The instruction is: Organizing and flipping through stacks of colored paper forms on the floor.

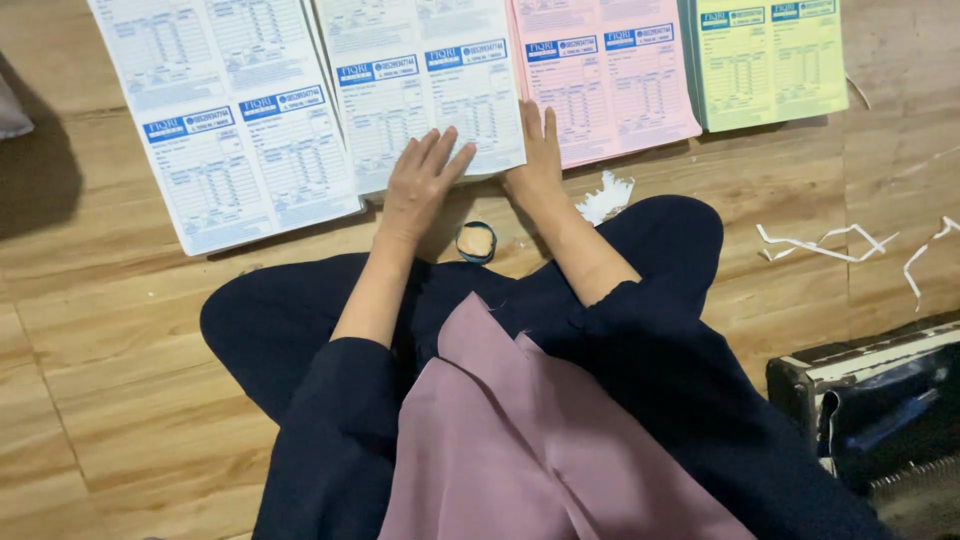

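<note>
I sit cross-legged on a wooden floor facing several stacks of printed forms. My left hand (pixel 418 178) lies flat, fingers apart, on the near edge of the middle white stack (pixel 420 80). My right hand (pixel 538 150) rests flat, fingers together, where that white stack meets the pink stack (pixel 610 70). Neither hand holds anything. A small round blue-rimmed tin (pixel 476 241) sits on the floor between my wrists, just in front of my knees.
Another white form stack (pixel 230 110) lies at the left and a yellow-green stack (pixel 770 60) at the right. Torn white paper strips (pixel 820 243) and a crumpled scrap (pixel 606 197) lie on the floor. A dark box (pixel 880 400) stands at the lower right.
</note>
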